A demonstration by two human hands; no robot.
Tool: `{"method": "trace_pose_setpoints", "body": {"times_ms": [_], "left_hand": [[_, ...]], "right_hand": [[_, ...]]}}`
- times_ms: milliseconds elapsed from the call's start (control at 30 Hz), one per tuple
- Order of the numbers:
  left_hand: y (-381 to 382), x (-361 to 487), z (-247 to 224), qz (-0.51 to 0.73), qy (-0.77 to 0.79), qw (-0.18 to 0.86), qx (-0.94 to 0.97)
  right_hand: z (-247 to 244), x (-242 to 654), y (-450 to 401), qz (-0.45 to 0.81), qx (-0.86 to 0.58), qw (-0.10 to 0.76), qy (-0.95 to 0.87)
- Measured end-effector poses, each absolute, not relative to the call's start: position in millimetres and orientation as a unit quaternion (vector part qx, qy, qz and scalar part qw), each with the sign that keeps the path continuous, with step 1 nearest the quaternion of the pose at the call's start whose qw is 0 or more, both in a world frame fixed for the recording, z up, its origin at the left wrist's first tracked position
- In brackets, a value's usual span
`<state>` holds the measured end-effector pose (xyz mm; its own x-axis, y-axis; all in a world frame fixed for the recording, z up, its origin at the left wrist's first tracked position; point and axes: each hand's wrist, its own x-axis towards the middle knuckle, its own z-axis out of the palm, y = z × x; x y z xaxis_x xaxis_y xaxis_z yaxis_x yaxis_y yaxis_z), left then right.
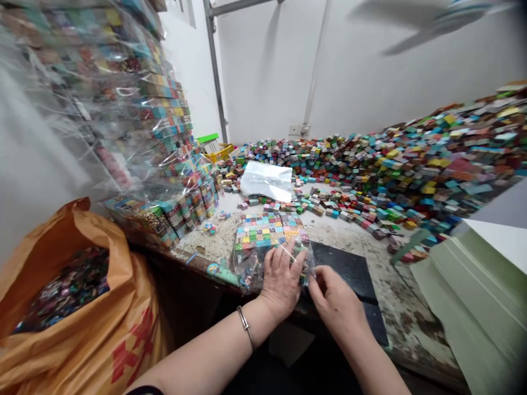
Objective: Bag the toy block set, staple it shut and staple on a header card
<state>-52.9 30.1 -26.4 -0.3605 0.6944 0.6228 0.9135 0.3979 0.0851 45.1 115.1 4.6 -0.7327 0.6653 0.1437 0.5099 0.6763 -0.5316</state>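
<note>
Multicoloured box pile (428, 159), 1 to 3 o'clock, lies loose, so I'd count it as to-do; bagged stack (173, 109) at 10 o'clock reads as done, orange sack (142, 291) at 8 o'clock. Pack (263, 233) sits just below centre at 6 o'clock: contents in neat rows on top, slack film (310, 258) around them, so I'd judge it filled but not yet closed. Left hand (282, 277) lies flat, fingers spread, on pack's near side; right hand (338, 300) at 5 o'clock pinches film at pack's right near corner, thin white strip (288, 253) across left fingers.
</note>
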Motion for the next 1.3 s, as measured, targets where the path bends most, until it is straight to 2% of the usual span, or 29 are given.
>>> {"method": "trace_pose_setpoints", "body": {"times_ms": [133,200,333,533,633,967,1300], "left_hand": [[29.4,-52.2,-31.7,-0.232,-0.801,0.243,-0.495],[30.4,-53.2,-33.1,-0.235,-0.800,0.244,-0.495],[33.4,-59.0,-30.7,-0.224,-0.809,0.211,-0.500],[36.3,-74.7,-15.7,-0.247,-0.797,0.158,-0.528],[42.4,-82.4,-10.0,-0.254,-0.784,0.142,-0.549],[91.3,-95.1,-7.6,-0.286,-0.662,0.125,-0.681],[85.0,-59.7,-22.5,-0.368,-0.705,0.062,-0.603]], "right_hand": [[3.9,35.6,113.4,0.133,-0.264,0.311,-0.903],[6.6,30.7,109.7,0.068,-0.215,0.335,-0.915],[13.0,17.4,111.1,0.027,-0.180,0.295,-0.938],[21.6,2.9,140.2,0.134,-0.136,0.300,-0.935],[27.0,10.6,152.9,0.149,-0.137,0.315,-0.927],[23.4,50.2,162.5,0.134,-0.234,0.318,-0.909],[7.4,56.0,162.1,0.164,-0.276,0.308,-0.895]]}}
